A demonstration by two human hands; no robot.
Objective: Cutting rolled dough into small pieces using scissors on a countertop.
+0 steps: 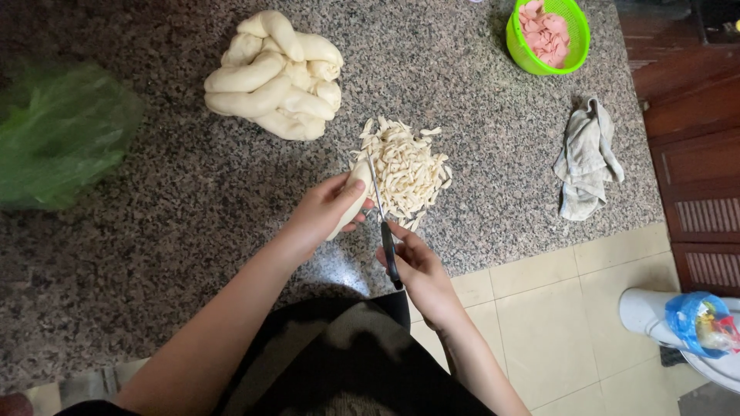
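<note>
The left hand [324, 209] had its grip closed around a pale dough roll [353, 202] at the near edge of the granite tabletop [169, 223]. The right hand [416, 270] gripped the black handle of a knife [383, 219], its blade against the roll. Cut dough strips [407, 169] lay just beyond, a dough heap [276, 75] farther back, and a green basket [547, 35] well apart

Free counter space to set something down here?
Bare granite between the dough ropes and green basket, between the cut pile and rag, and left of the left hand below the green bag. Crowded around both hands, knife and pile.
</note>
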